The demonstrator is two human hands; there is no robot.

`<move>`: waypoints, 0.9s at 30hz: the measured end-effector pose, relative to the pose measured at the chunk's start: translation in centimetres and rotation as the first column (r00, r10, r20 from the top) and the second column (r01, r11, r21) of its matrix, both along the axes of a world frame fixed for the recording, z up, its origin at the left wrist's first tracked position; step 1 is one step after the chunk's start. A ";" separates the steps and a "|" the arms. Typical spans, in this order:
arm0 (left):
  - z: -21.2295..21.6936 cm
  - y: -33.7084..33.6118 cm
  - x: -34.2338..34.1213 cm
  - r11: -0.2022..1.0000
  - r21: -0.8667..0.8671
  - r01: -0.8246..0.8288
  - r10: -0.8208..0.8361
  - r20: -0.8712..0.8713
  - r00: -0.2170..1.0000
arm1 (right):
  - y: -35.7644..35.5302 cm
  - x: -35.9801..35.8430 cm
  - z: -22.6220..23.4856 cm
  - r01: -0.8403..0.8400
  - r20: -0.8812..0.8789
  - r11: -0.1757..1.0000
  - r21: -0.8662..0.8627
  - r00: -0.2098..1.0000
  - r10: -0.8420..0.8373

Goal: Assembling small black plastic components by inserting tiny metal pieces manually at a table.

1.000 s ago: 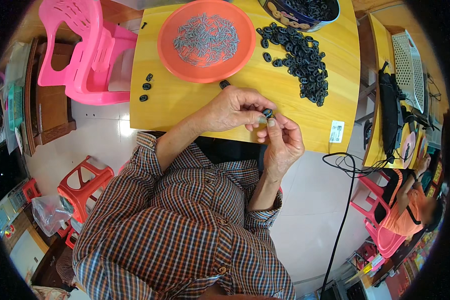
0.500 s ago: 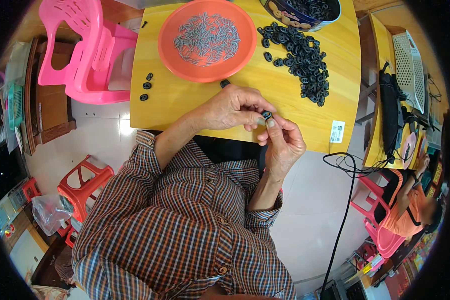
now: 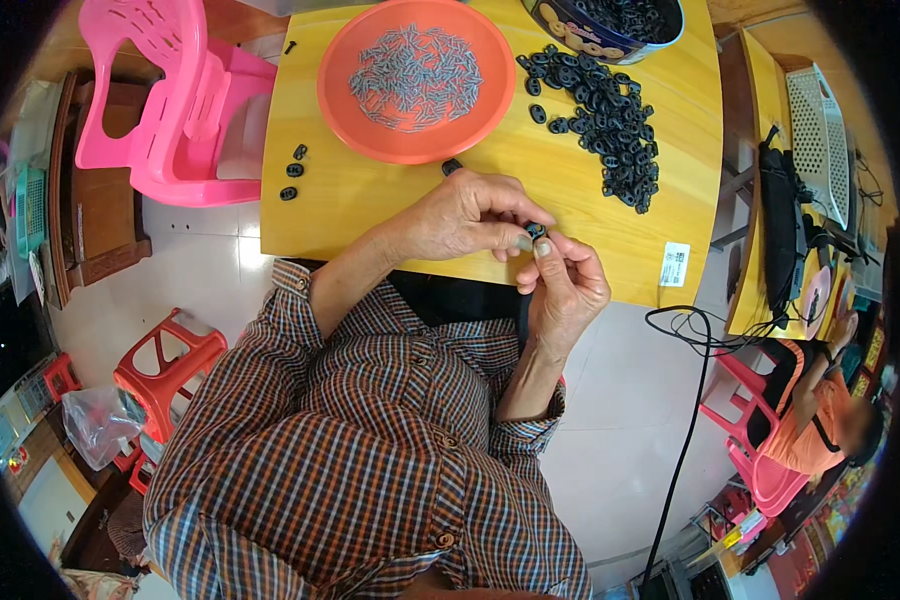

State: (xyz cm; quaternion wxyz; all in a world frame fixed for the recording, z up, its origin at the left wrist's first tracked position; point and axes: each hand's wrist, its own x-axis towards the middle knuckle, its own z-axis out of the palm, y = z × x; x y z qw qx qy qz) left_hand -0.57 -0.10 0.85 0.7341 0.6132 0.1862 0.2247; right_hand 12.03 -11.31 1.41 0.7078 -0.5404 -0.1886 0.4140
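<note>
Over near part of yellow table (image 3: 350, 200), betw. both hands' fingertips: small black piece (image 3: 536, 230), mostly covered; detail n/c, underside hidden. L hand (image 3: 470, 217) & R hand (image 3: 568, 278) both pinching it, thumbs vs. fingers; can't tell which bears more of the grip. Another black part (image 3: 451, 166) just beyond L hand, partly hidden by it. Tin (image 3: 570, 35) w/ more black parts, cut off at top edge.

Surroundings: orange dish (image 3: 335, 115) w/ grey screw-like pcs (image 3: 415, 80) beyond L hand; pile of black parts (image 3: 625, 150) to its R; 3 loose pcs (image 3: 289, 171) far L. Pink chair (image 3: 160, 160) off table's L side.

Vs. 0.5 s ago: hands approx. same pos., pinch kept; dish, pile unchanged.
</note>
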 end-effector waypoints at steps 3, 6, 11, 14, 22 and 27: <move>-0.4 -0.3 0.1 0.998 -0.058 -0.021 0.024 0.050 0.998 | 0.0 -0.1 0.0 0.013 0.037 1.000 -0.008 0.999 -0.013; -0.3 -0.3 0.1 0.999 -0.047 -0.022 0.023 0.027 0.999 | 0.0 -0.2 0.0 0.026 0.067 0.999 -0.023 0.997 -0.024; -0.3 -0.1 0.0 1.000 -0.016 -0.014 0.014 0.000 1.000 | -0.1 -0.2 -0.2 0.016 0.076 0.999 -0.033 0.997 -0.013; -0.3 -0.1 0.1 0.999 -0.028 -0.021 0.021 -0.001 1.000 | 0.0 -0.2 -0.3 0.015 0.034 1.000 -0.007 0.999 -0.015; -0.4 0.3 -0.5 1.000 0.019 0.007 -0.007 -0.008 1.000 | -0.1 0.2 -0.8 -0.058 0.004 0.998 -0.019 0.998 0.058; -0.6 0.3 -0.8 0.999 -0.006 0.034 -0.034 -0.017 0.999 | -0.2 0.6 -0.8 -0.102 -0.013 0.994 -0.038 0.995 0.102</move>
